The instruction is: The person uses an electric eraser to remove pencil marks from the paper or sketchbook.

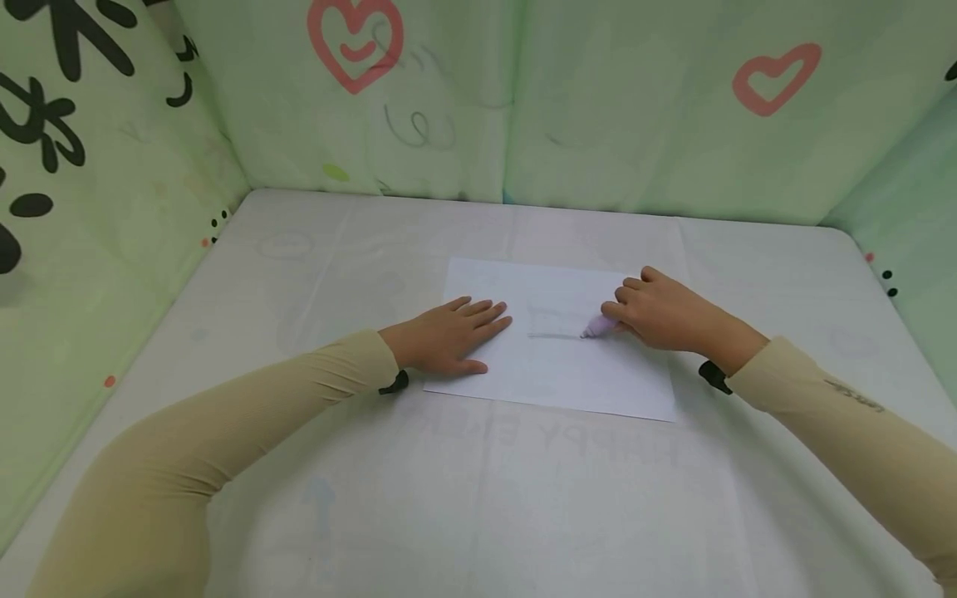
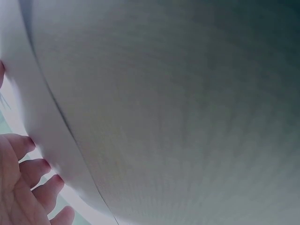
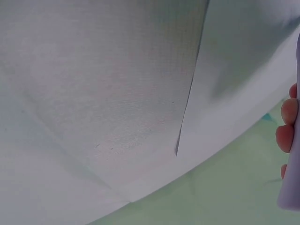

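A white sheet of paper (image 1: 553, 382) lies on the table. My left hand (image 1: 452, 334) rests flat on its left part, fingers spread and pointing right. In the left wrist view, its fingertips (image 2: 44, 165) lie along the sheet. My right hand (image 1: 661, 311) grips a thick light-purple pen (image 1: 600, 325) over the right half of the sheet. The pen's narrow tip points left and down, at the right end of a thin grey line (image 1: 552, 335). Fingers curl around the pen's smooth barrel (image 3: 291, 176) in the right wrist view; its tip is out of frame there.
A white cloth with faint printing covers the table (image 1: 359, 498). Green curtains with pink hearts (image 1: 355, 46) and black marks hang behind it and at both sides. Dark wrist straps (image 1: 715, 376) show under the cuffs.
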Available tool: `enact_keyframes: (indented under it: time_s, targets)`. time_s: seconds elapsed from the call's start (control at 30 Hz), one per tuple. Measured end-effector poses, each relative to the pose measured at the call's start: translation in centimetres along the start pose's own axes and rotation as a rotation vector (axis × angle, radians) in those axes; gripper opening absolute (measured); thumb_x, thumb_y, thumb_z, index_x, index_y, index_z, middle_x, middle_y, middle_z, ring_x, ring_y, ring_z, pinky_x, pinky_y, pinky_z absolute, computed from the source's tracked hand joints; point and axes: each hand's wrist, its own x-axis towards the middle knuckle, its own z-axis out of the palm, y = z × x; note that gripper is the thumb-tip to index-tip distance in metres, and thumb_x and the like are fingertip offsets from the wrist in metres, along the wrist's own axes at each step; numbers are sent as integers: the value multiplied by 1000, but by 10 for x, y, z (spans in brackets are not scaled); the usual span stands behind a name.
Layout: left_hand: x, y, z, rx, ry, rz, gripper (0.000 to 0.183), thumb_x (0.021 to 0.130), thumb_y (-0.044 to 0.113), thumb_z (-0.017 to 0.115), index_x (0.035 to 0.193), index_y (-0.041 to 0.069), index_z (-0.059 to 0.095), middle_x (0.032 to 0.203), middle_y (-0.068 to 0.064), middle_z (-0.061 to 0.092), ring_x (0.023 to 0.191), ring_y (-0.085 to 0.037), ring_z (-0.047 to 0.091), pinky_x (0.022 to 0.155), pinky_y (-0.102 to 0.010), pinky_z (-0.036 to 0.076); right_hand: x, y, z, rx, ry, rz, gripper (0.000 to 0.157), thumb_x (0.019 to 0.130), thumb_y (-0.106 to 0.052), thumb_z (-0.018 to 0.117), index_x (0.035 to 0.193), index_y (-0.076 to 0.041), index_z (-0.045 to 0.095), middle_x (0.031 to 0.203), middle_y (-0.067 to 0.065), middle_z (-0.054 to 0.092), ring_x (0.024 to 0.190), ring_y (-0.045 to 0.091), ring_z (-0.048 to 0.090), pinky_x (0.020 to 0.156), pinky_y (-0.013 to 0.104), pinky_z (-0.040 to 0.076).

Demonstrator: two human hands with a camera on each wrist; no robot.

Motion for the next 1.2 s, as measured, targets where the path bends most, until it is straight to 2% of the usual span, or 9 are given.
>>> enact_keyframes:
  time_s: [0.17, 0.33, 0.53, 0.7, 0.97, 1.2]
  targets:
    - [-1, -1, 0, 4, 6, 0, 73, 97, 48, 41, 152, 11, 12, 160, -9, 10, 148, -26, 14, 121, -44, 10, -5, -3, -1, -2, 10, -11, 24, 76, -13, 77, 87, -9, 56, 66, 4, 53, 65, 19, 48, 62, 30, 31]
    - [0, -1, 2, 7, 5, -3, 73, 97, 48, 41, 152, 12, 11, 160, -9, 9, 148, -26, 13, 121, -44, 9, 0, -2, 1, -11, 44, -24, 26, 74, -12, 77, 84, -8, 53, 64, 4, 49, 62, 19, 44, 61, 30, 29]
    - [2, -2, 5, -1, 8, 0, 72, 97, 49, 40, 152, 12, 10, 160, -8, 9, 148, -26, 13, 121, -43, 9, 6, 0, 2, -26, 5, -6, 25, 76, -13, 77, 86, -8, 55, 68, 7, 55, 64, 21, 49, 62, 31, 31]
    - [1, -3, 5, 3, 12, 4, 72, 97, 49, 40, 152, 12, 11, 160, -9, 10, 148, -26, 13, 121, -44, 10, 2, -2, -1, -2, -16, -2, 24, 76, -13, 77, 88, -9, 57, 69, 6, 55, 65, 21, 50, 62, 31, 32]
    - [1, -2, 3, 3, 7, 1, 72, 97, 48, 40, 152, 12, 10, 160, -9, 9, 148, -26, 13, 121, -44, 10, -2, -4, -1, 6, 5, 0, 24, 75, -11, 76, 84, -9, 54, 64, 4, 50, 62, 19, 45, 61, 30, 28]
    - [2, -2, 3, 8, 5, 3, 72, 97, 48, 39, 152, 12, 10, 160, -9, 9, 148, -26, 13, 121, -44, 10, 3, -4, 0, 1, 2, 24, 21, 76, -11, 75, 85, -9, 56, 64, 6, 50, 60, 20, 46, 61, 31, 31]
